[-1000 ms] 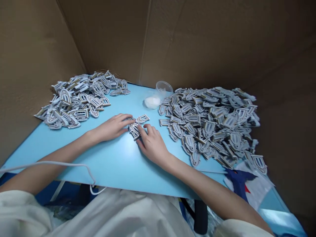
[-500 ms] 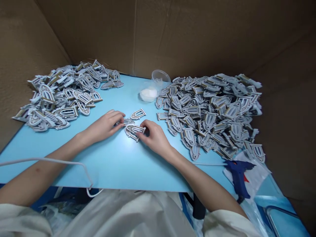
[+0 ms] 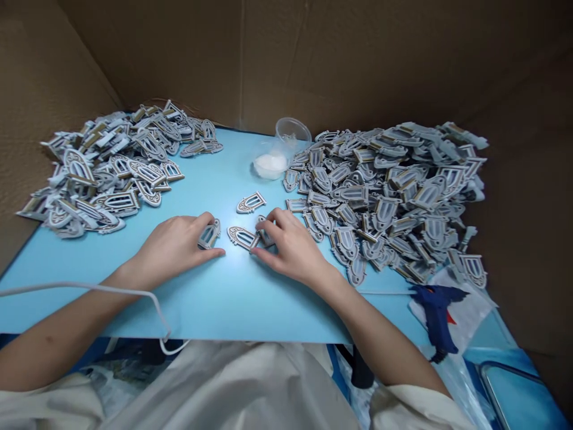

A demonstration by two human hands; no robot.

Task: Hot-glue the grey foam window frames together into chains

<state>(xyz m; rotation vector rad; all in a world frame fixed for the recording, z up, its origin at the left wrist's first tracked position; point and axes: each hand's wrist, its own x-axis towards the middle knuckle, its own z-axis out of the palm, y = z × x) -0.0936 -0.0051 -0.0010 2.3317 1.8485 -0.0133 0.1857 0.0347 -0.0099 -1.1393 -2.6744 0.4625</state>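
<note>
The light-blue worktop (image 3: 224, 304) is enclosed by cardboard walls (image 3: 358, 60). The largest heap of grey arched cut-out pieces (image 3: 385, 191) is piled at the right of the worktop, and a smaller heap of the same pieces (image 3: 111, 173) is piled at the left. Between the heaps, near the back wall, a clear plastic cup (image 3: 293, 132) is placed beside a white powdery lump (image 3: 270, 165). A blue hot-glue gun (image 3: 436, 316) is laid on a white plastic sheet (image 3: 465, 310) at the front right, and a white cable (image 3: 89, 288) is draped over the front edge.

Four loose pieces are set apart on the bare blue surface between the heaps. The first loose piece (image 3: 209, 234) is touched by the fingertips of the nearly flat left hand (image 3: 172, 245). The second loose piece (image 3: 264, 230) is covered by the curled fingers of the right hand (image 3: 290, 245), though a firm grip cannot be confirmed for either hand. The third loose piece (image 3: 242, 237) is lying between the hands, just beside the right hand, and the fourth loose piece (image 3: 251, 202) is lying untouched beyond them.
</note>
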